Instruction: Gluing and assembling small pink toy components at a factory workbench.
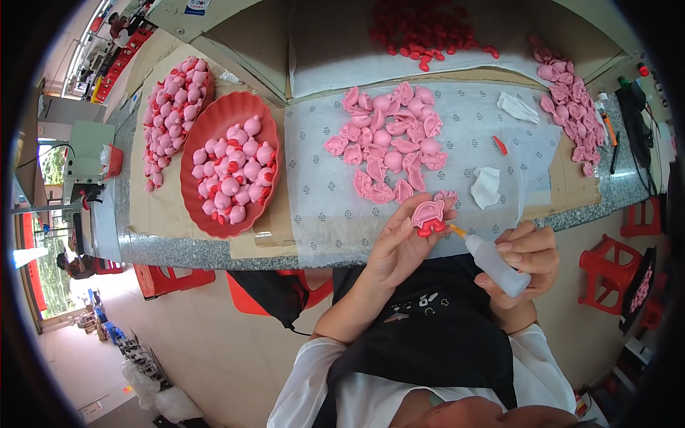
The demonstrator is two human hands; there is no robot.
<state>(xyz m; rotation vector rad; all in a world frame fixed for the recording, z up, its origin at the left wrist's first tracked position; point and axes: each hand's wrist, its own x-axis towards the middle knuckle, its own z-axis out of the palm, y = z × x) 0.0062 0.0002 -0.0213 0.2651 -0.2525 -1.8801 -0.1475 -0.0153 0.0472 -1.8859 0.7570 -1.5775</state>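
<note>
Close to the table's front edge, my left hand (pixel 387 250) is closed on a pink half-shell piece (pixel 428 211), its hollow side showing. A small red part (pixel 430 228) sits at the shell's lower edge. My right hand (pixel 534 255) grips a translucent white squeeze bottle (pixel 494 264), tilted so its thin yellowish tip meets or nearly meets the red part; I cannot tell whether they touch. Just behind my left fingers is another pink shell (pixel 447 198). Beyond my hands, several pink shells (pixel 385 139) lie spread on the printed white sheet (pixel 314 207), some hollow side up, some domed.
To the left stands a red scalloped bowl (pixel 191 207) of pink balls with red parts, beside a second heap (pixel 171 107). Small red parts (pixel 428 32) lie inside the shelf. Crumpled tissues (pixel 486 187), a red piece (pixel 500 145) and more pink shells (pixel 576 118) are on the right.
</note>
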